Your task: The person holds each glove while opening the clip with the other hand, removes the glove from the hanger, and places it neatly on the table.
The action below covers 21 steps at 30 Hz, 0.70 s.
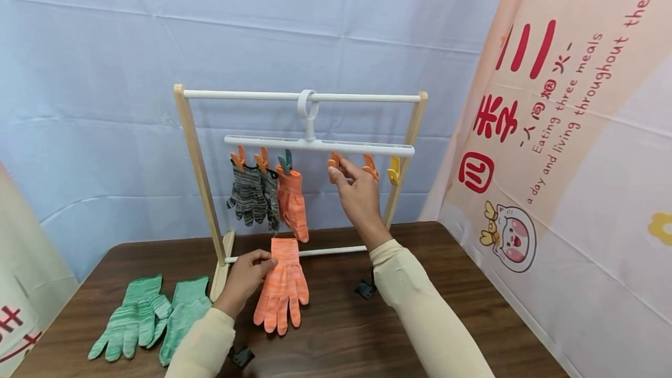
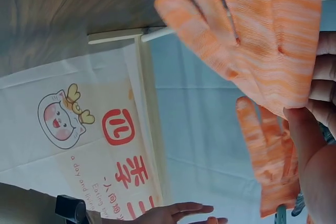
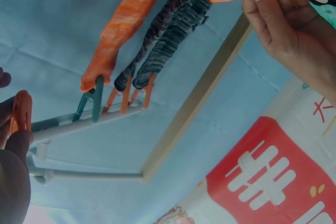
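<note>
My left hand (image 1: 244,282) pinches an orange knit glove (image 1: 283,290) at one side near its cuff, thumb in front. The glove hangs fingers down, in front of the rack's lower bar. Higher and to the right, my right hand (image 1: 361,194) pinches an orange clothespin (image 1: 333,168) under the white hanger (image 1: 357,147); the right wrist view shows this clothespin (image 3: 21,111) between thumb and finger. Left of it, a second orange glove (image 1: 291,203) hangs from a green clothespin (image 1: 286,161). Beside that, grey striped gloves (image 1: 249,194) hang from two orange clothespins.
The hanger hooks over the top bar (image 1: 236,95) of a wooden-legged rack on a dark table (image 1: 420,319). Another orange clothespin (image 1: 370,165) and a yellow one (image 1: 394,171) hang at its right. Two green gloves (image 1: 133,319) lie on the table at left. A printed cloth (image 1: 577,133) borders the right.
</note>
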Motion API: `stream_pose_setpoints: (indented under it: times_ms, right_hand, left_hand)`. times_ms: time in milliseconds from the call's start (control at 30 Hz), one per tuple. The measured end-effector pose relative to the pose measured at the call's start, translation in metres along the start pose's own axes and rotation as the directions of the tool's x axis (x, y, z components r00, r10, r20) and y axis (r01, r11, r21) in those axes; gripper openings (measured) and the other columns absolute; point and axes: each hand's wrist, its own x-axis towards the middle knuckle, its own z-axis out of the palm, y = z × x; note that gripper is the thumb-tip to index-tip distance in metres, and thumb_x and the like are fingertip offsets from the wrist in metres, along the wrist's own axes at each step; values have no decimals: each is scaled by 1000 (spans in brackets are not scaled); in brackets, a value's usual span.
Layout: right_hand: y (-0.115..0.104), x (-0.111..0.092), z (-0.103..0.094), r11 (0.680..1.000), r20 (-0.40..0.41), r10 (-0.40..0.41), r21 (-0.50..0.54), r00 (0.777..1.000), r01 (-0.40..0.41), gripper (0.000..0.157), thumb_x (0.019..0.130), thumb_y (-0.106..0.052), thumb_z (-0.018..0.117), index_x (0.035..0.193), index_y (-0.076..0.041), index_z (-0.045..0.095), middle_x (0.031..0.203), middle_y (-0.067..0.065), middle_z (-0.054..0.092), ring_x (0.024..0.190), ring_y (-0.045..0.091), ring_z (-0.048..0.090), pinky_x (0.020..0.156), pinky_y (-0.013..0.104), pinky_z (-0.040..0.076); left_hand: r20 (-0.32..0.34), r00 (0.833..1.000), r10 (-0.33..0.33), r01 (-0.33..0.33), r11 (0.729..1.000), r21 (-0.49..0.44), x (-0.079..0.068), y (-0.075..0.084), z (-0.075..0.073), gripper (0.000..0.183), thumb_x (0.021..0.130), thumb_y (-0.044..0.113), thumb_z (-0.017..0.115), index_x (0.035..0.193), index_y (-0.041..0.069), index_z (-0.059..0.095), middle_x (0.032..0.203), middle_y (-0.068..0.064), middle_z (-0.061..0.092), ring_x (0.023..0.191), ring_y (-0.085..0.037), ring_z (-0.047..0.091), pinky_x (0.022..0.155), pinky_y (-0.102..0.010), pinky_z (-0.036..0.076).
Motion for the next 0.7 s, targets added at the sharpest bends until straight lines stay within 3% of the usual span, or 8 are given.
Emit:
stream_pose_setpoints:
  times_ms: [167,400,600,700]
  right_hand:
    - [1,0,0,1000,9,6,-11,1000,-6,34,86,-30,64,117,-17,64,91,-1,69,78,12,65,66,30,50]
    - [1,0,-1,1000,18,2,-15,1000,-2,35,86,-32,63,119,-18,63,93,-2,69,79,11,65,67,30,51]
    - [2,0,-1,1000,30,-17,-20,999,17,36,87,-33,62,121,-19,62,95,-1,69,79,12,65,67,31,51]
    - [2,0,0,1000,34,-16,-12,999,16,36,87,-33,62,121,-20,61,96,0,69,80,12,65,68,32,51]
  left_hand:
    - [-4,1000,0,0,999,35,2,-7,-3,19,89,21,60,100,7,63,96,-8,60,79,-18,58,66,-34,49]
    - [-34,999,8,-2,985,172,8,-21,-10,17,88,22,59,97,7,62,93,-7,61,75,-18,54,61,-32,44]
    - [-46,999,8,5,958,286,9,-26,-15,19,89,19,58,100,4,63,93,-8,62,70,-17,54,57,-31,42]
    - [-51,999,15,4,935,355,8,-29,-18,17,90,18,57,96,3,63,81,-6,60,60,-16,51,51,-30,39]
